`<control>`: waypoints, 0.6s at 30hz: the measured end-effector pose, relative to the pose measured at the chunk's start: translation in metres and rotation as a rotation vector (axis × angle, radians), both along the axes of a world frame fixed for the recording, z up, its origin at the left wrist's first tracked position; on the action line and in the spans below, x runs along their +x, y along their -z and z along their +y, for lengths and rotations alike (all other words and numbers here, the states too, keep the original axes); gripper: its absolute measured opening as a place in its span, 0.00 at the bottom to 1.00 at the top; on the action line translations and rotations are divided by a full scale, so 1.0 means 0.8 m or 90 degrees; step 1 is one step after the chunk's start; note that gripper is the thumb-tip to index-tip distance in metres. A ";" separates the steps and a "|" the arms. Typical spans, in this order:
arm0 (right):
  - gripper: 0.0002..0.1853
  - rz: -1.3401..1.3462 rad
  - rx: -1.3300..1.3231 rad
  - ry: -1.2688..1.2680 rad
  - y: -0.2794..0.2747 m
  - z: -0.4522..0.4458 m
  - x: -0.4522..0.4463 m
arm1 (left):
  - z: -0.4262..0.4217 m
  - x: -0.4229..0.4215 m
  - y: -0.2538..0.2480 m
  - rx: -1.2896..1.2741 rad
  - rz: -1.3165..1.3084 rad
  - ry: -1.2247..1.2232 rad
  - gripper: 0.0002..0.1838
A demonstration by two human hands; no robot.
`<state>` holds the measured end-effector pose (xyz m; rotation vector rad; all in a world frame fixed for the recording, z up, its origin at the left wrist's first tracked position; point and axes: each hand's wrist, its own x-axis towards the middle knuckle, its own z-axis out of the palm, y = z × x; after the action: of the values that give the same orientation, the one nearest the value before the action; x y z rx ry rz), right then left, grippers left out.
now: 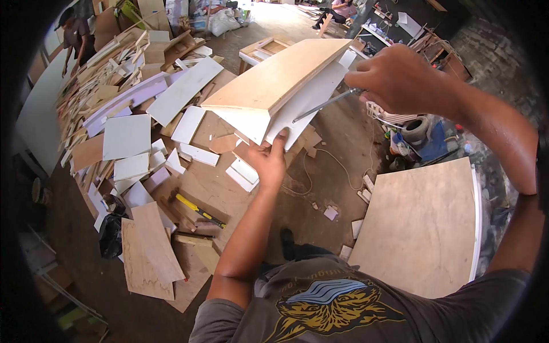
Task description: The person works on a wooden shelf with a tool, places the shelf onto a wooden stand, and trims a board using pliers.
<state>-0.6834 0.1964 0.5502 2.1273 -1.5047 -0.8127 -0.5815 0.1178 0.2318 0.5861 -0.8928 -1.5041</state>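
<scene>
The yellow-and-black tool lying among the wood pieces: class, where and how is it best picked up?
Probably by the black end of the yellow-and-black tool, from above on the near side: the tool is long and slim, lying with that end toward the camera.

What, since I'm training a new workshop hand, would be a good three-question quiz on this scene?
1. Which hand holds the slim grey metal rod-shaped tool?
2. True or false: the broad, flat tan plywood board with a white edge lies on the person's right.
3. The left hand holds:
A) a crumpled black plastic bag
B) a long, angular tan-and-white wooden piece
C) a tool with a yellow-and-black handle

Key: 1. The right hand. 2. True. 3. B.
</scene>
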 end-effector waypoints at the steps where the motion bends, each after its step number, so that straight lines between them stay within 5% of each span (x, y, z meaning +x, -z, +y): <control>1: 0.15 0.007 0.019 -0.001 -0.003 -0.005 0.000 | -0.002 -0.003 0.008 -0.001 -0.004 -0.001 0.17; 10: 0.16 0.096 -0.056 -0.232 0.005 -0.018 -0.008 | -0.002 0.003 0.008 0.056 -0.004 0.056 0.12; 18: 0.14 0.103 0.035 0.066 0.004 -0.023 0.011 | -0.001 0.004 0.014 0.049 -0.031 0.077 0.12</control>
<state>-0.6742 0.1777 0.5472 1.9819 -1.5336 -1.0468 -0.5786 0.1168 0.2204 0.6353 -0.9250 -1.6454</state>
